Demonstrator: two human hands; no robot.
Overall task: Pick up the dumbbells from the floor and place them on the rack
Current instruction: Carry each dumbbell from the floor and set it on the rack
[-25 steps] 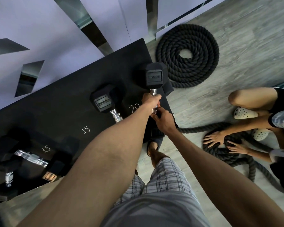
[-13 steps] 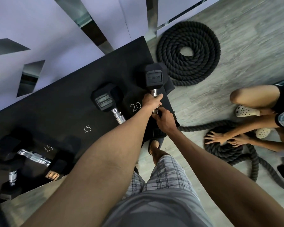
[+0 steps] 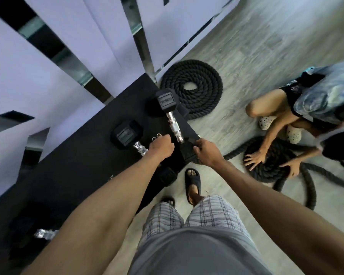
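Observation:
A black hex dumbbell (image 3: 173, 127) lies on the right end of the black rack (image 3: 83, 161), its chrome handle bare and its far head toward the wall. My right hand (image 3: 206, 152) holds the edge of its near head with fingers and thumb. My left hand (image 3: 161, 146) hovers just left of that handle, fingers curled, holding nothing. A second dumbbell (image 3: 127, 135) lies to the left, its handle running under my left wrist. Another chrome handle (image 3: 45, 234) shows at the rack's near left, partly behind my forearm.
A coiled black battle rope (image 3: 193, 90) lies on the wood floor beyond the rack's end. At the right a crouching person presses both hands on a second rope coil (image 3: 270, 161). My sandalled feet (image 3: 193, 183) stand close to the rack's edge. A wall with mirror strips rises behind.
My left hand has let go of the dumbbell's handle and drawn back to the left. My right hand has slid down to the near head. The view has tilted away from the rack.

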